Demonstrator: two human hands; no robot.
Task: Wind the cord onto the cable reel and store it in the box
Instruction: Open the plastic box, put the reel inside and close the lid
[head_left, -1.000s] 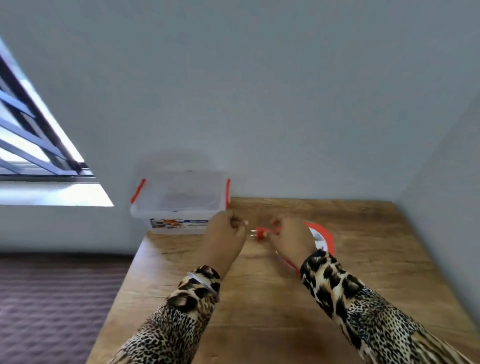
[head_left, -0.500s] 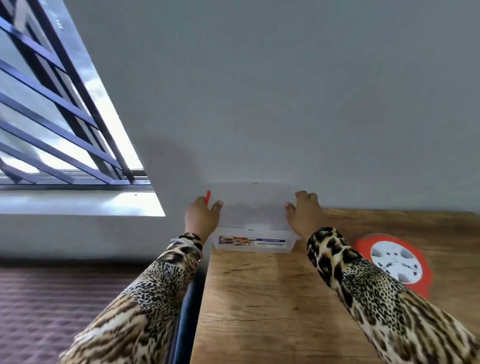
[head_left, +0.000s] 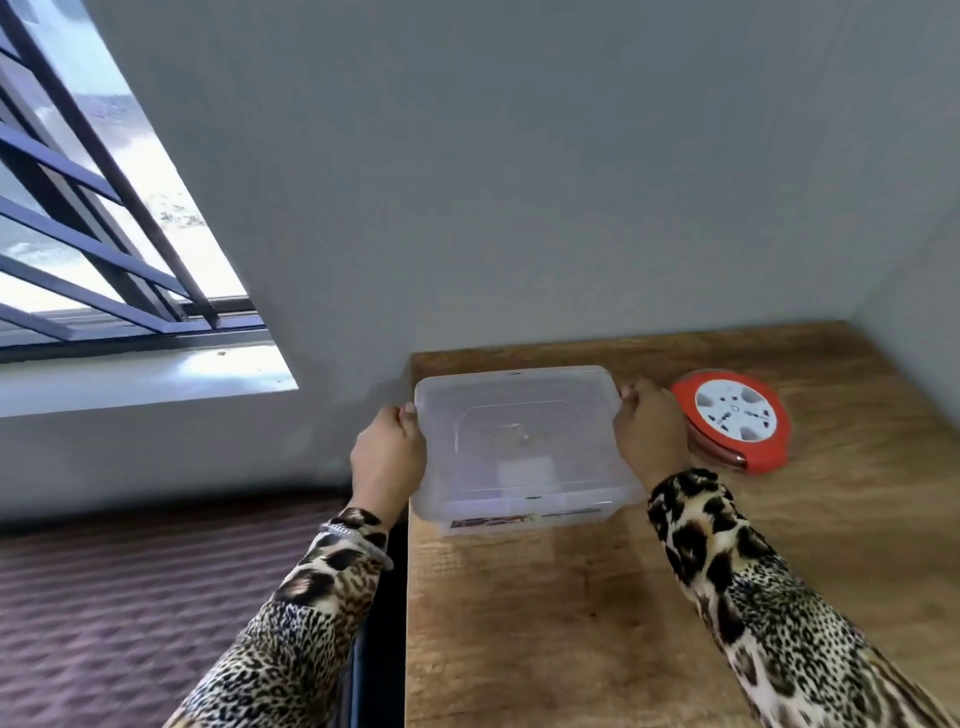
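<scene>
Head view: both hands grip box, long axis left-right.

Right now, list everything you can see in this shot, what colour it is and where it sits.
box: one, clear plastic with its lid on, at the left end of the table, held on both sides.
cable reel: one, red rim with a white socket face, flat on the table just right of the box.
table: one, brown wood, against the grey wall.
window: one, with dark bars, upper left.
carpet: one, purple-brown, on the floor left of the table.
left hand: one, leopard-print sleeve, fingers gripping the box's left side.
right hand: one, leopard-print sleeve, fingers gripping the box's right side, close to the reel.
</scene>
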